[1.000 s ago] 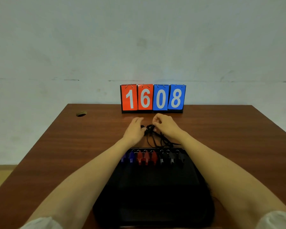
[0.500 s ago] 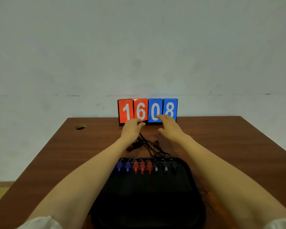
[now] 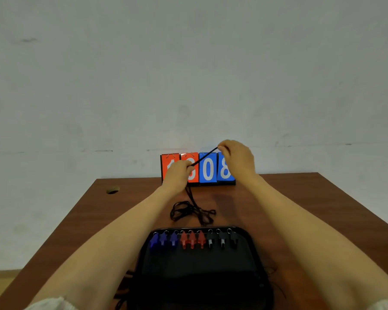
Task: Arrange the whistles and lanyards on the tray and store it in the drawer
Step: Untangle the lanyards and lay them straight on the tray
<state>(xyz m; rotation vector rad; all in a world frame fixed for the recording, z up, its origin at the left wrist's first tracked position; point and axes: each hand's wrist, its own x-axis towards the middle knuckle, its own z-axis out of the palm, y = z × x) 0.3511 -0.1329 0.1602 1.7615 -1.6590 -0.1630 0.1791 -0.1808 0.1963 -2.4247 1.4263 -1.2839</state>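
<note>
**Head view: both hands stretch one black lanyard above the far side of the table**

Head camera looks down two bare forearms reaching to the far side of a brown table [image 3: 300, 209]. The left hand [image 3: 177, 174] and the right hand [image 3: 238, 159] are both raised in front of a flip scoreboard [image 3: 207, 170], each with fingers curled and pinching the same black lanyard [image 3: 203, 158]. A short stretch of the cord runs taut and slanted between them, lower at the left hand and higher at the right. From under the left hand the cord hangs down to a loose tangle of black cords [image 3: 193, 211], which lies on the table between the scoreboard and the tray.

The black tray [image 3: 199, 276] sits near the person, in the middle. Along its far edge stands a row of whistles with their rings pointing far: three blue whistles [image 3: 162, 239] on the left, three red whistles [image 3: 192, 240] in the middle, three black whistles [image 3: 222, 239] on the right. More dark cord [image 3: 121, 289] shows just beside the tray's near left edge, partly hidden by the left forearm. A round hole [image 3: 113, 190] lies in the table's far left corner.
</note>
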